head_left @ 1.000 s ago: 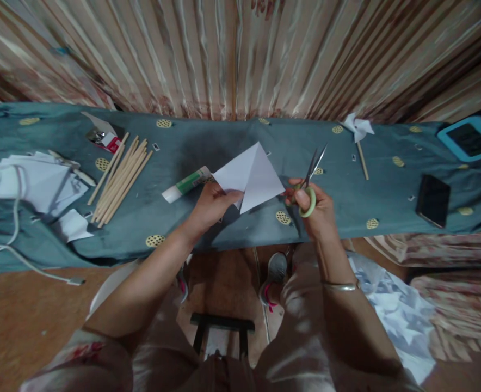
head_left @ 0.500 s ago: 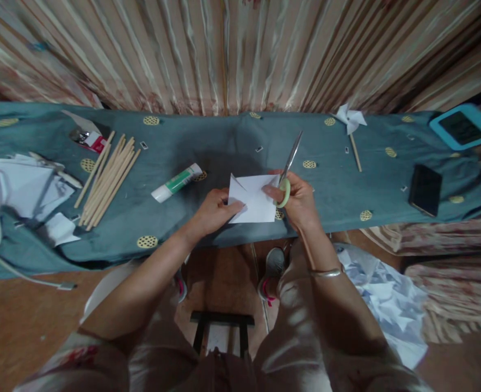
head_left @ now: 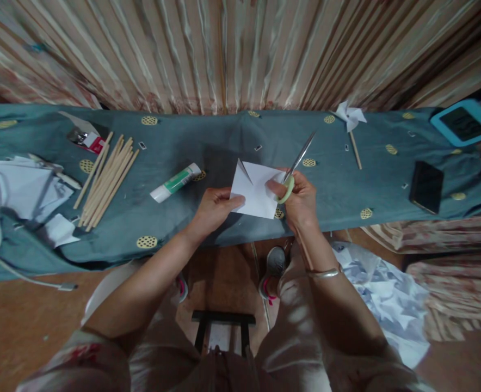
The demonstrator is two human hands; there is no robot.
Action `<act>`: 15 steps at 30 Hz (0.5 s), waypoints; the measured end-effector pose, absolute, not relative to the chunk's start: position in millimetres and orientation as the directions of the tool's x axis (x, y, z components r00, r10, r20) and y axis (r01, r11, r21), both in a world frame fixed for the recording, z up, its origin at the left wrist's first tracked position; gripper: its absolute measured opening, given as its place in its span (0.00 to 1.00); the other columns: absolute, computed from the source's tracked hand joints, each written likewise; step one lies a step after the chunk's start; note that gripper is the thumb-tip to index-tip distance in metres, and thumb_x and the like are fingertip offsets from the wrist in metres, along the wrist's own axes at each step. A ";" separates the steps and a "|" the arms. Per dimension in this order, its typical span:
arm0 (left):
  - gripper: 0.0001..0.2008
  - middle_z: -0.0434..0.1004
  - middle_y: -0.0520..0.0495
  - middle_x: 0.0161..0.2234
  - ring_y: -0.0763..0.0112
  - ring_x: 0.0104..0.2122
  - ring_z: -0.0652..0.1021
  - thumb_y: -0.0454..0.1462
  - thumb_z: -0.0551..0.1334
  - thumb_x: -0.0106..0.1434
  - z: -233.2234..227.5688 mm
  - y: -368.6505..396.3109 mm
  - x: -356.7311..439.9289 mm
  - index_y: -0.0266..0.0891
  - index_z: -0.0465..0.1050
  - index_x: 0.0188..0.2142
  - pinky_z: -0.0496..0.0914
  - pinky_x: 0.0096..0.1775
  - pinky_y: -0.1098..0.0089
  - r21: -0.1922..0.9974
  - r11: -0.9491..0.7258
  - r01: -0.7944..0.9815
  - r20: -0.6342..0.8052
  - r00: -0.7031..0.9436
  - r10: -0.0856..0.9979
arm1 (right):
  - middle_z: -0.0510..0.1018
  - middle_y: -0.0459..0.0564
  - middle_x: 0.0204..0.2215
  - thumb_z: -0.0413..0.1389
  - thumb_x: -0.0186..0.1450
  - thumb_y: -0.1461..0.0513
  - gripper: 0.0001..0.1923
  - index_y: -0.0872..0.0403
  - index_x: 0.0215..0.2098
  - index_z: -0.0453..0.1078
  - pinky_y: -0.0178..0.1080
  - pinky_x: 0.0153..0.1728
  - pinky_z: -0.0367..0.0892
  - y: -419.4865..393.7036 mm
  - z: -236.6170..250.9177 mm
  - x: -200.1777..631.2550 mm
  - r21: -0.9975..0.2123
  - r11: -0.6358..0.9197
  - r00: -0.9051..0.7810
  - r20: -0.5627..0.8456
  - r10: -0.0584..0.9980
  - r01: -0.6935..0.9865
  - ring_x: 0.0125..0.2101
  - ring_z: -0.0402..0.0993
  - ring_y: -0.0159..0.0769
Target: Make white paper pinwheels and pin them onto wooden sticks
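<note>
Between my two hands is a square of white paper [head_left: 259,185], with a slit running in from its upper left corner. My left hand [head_left: 216,209] pinches its left edge, thumb on top. My right hand [head_left: 301,201] has green-handled scissors [head_left: 301,154] hooked on it, blades pointing up and away to the right and looking closed. The right thumb, through a handle loop, also presses on the paper's right side. A white and green glue tube [head_left: 175,182] lies left of the paper.
Wooden sticks [head_left: 109,185], a small red box [head_left: 87,135] and stacked white paper [head_left: 20,188] lie left on the cloth-covered table [head_left: 224,141]. A paper pinwheel [head_left: 351,117], a black phone [head_left: 427,187] and a blue-framed clock [head_left: 464,124] are right. A bag of folded paper [head_left: 387,294] stands below.
The paper has turned clockwise a little in my hands. The scissors have tilted further to the right, and both hands keep their hold.
</note>
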State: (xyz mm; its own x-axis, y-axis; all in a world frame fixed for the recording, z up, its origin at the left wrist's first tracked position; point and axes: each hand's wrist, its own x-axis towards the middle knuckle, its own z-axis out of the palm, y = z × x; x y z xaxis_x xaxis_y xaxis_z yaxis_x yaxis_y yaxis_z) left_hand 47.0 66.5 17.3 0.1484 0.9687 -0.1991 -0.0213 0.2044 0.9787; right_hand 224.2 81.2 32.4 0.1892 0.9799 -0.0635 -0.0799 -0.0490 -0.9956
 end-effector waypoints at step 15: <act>0.08 0.77 0.51 0.22 0.68 0.29 0.75 0.38 0.64 0.51 36.4 68.3 38.8 0.39 0.76 0.19 0.68 0.36 0.70 0.989 0.102 0.109 -0.110 0.073 0.991 | 0.75 0.36 0.23 0.68 0.46 0.64 0.15 0.49 0.30 0.72 0.34 0.29 0.68 91.7 22.7 244.7 -0.974 0.032 0.317 -0.042 0.948 -0.226 0.23 0.69 0.27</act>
